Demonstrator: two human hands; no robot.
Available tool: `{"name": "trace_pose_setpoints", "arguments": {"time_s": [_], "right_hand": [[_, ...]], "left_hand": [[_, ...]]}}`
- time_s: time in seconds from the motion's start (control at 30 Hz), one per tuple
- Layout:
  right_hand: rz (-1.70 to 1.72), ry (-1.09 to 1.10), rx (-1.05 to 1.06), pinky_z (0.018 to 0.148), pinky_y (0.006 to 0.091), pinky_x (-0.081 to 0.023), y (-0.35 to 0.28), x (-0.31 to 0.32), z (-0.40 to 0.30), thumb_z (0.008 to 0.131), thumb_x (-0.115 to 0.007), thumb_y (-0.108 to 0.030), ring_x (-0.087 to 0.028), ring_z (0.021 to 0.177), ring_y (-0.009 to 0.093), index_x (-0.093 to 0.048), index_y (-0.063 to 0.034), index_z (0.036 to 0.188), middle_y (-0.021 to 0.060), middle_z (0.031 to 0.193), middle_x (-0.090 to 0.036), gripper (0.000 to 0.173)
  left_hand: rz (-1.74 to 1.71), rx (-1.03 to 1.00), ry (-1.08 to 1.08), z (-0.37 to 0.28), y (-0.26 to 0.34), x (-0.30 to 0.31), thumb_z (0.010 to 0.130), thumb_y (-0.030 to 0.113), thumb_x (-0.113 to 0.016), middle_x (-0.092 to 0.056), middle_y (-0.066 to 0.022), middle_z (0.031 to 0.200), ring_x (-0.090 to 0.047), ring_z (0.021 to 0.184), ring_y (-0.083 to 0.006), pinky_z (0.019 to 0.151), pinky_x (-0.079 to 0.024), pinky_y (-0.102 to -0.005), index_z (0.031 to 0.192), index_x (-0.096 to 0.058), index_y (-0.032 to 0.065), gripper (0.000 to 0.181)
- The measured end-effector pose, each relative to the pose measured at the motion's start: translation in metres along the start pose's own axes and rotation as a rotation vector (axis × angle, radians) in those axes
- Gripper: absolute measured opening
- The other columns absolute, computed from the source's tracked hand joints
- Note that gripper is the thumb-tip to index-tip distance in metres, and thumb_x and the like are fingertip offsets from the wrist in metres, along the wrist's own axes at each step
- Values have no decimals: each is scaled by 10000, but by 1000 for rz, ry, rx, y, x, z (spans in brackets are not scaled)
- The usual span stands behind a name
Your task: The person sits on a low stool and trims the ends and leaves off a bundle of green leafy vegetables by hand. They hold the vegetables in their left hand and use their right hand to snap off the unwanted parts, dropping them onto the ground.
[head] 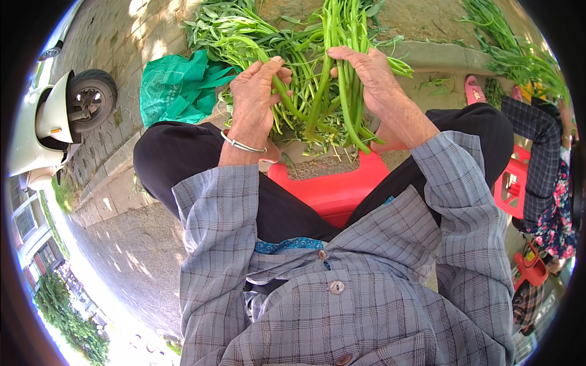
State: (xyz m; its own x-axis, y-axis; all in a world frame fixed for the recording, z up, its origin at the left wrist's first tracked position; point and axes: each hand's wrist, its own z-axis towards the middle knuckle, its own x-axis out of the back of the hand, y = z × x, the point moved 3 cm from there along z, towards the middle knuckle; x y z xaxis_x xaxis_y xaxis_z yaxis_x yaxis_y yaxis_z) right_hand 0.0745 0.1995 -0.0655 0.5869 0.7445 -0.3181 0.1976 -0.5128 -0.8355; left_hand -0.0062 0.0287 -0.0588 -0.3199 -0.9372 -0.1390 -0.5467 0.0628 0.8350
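Note:
My right hand (371,73) is closed around a bunch of long green leafy-vegetable stems (341,27), whose lower ends hang between my knees. Between the thumb and fingers of my left hand (263,89), which wears a silver bangle (242,145) at the wrist, is a single curved green stem (251,43). Beneath and beyond both hands lies a pile of the same stems and narrow leaves (215,25). Cut or broken bits are scattered on the ground under the stems. The two hands are apart from each other.
A green bag (171,89) lies left of the pile. Between my legs is a red plastic stool (329,183). At far left stands a scooter, its wheel (91,98) towards me. On the right, another person in checked trousers (540,132) sits by more greens (499,32) and pink shoes (474,90).

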Motion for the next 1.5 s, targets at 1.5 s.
{"name": "trace_pose_setpoints", "arguments": {"time_s": [1.5], "right_hand": [[10, 25, -76, 468, 273, -502, 3, -1, -3, 680, -725, -101, -595, 551, 148, -524, -13, 843, 60, 723, -581, 274]], "left_hand": [[-291, 65, -223, 3, -8, -7, 863, 137, -584, -584, -55, 807, -609, 879, -272, 802, -474, -399, 919, -527, 41, 125]]}}
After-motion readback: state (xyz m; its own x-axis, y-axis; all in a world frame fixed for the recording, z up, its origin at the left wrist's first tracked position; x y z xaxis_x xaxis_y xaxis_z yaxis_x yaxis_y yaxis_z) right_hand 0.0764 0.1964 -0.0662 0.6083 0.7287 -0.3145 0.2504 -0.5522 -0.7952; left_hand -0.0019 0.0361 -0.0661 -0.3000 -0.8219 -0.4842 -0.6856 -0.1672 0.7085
